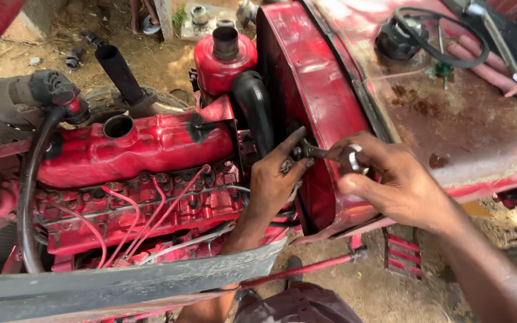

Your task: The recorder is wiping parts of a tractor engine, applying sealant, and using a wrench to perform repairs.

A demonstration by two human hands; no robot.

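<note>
A red tractor engine (145, 179) lies open below me, with a red sheet-metal shroud (306, 90) beside it. My left hand (275, 179) reaches in at the shroud's front edge, thumb raised, fingers curled on something small and dark that I cannot make out. My right hand (390, 182) grips a steel wrench (330, 154) by its ring end. The wrench's other end points left toward my left hand's fingers, at the shroud's edge.
A black rubber hose (255, 110) curves down beside the shroud. A second black hose (31, 179) loops on the left. A grey metal rail (127, 284) crosses the foreground. On the rusty hood (462, 119) lie a black belt (444, 36), a cap and tools. A person's feet stand at the top.
</note>
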